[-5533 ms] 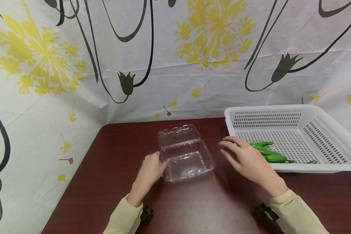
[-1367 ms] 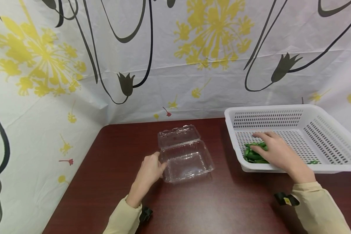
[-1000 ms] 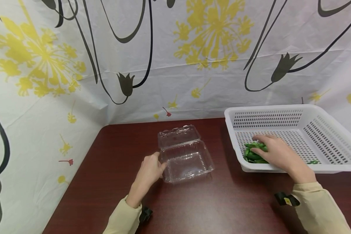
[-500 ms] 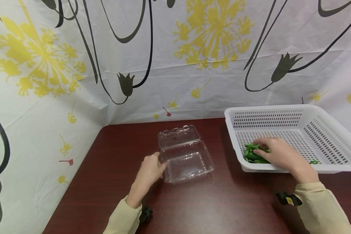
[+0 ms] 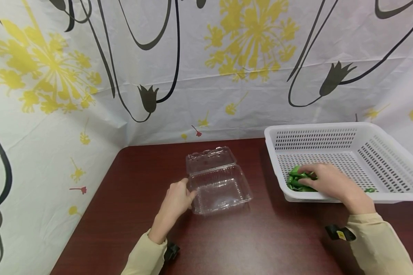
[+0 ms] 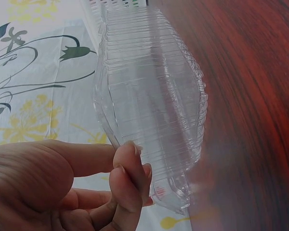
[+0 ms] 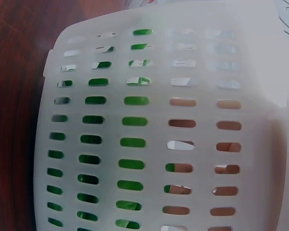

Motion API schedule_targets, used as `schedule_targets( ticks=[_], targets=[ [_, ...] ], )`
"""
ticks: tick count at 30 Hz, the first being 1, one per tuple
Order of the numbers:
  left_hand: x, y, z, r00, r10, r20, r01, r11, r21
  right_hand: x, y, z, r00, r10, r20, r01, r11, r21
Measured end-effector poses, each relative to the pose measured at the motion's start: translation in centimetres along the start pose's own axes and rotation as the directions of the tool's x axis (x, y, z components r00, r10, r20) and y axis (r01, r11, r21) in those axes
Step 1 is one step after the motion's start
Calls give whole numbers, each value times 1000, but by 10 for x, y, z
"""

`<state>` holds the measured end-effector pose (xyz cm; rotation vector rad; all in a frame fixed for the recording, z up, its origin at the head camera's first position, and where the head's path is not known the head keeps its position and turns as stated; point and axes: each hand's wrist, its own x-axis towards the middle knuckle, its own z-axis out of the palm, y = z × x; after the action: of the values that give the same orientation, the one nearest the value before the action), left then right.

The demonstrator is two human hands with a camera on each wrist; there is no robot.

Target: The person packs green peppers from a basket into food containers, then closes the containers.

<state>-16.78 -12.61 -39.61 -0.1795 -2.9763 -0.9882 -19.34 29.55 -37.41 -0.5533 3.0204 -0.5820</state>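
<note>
An empty clear plastic clamshell container (image 5: 221, 189) lies with its lid (image 5: 210, 159) folded back on the dark red table. My left hand (image 5: 175, 196) pinches its left rim between thumb and fingers, which the left wrist view shows up close. To the right, my right hand (image 5: 330, 183) reaches down into a white plastic basket (image 5: 366, 196). Its thumb and fingers curl round green chili peppers (image 5: 294, 183) heaped in the near left corner; the palm hides part of the heap. Through the basket's slots, the right wrist view shows green peppers (image 7: 132, 142) beside the fingers.
A single small pepper (image 5: 369, 190) lies apart on the basket floor, right of the hand. The basket's slotted walls rise round the right hand. A white flower-printed cloth (image 5: 192, 95) hangs behind the table and along its left side.
Several seconds ago my right hand was over the table, left of the basket; it has since gone into the basket. Lately its fingers lowered and closed in on the peppers, which shifted. The left hand stayed put.
</note>
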Motion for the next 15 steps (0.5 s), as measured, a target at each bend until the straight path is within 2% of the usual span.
schedule_targets(
  ticks=[15],
  targets=[
    [0,0,0,1000,4,1,-4,1000,3,1,-2,0,1000,12,4,-12,1000,0]
  ],
)
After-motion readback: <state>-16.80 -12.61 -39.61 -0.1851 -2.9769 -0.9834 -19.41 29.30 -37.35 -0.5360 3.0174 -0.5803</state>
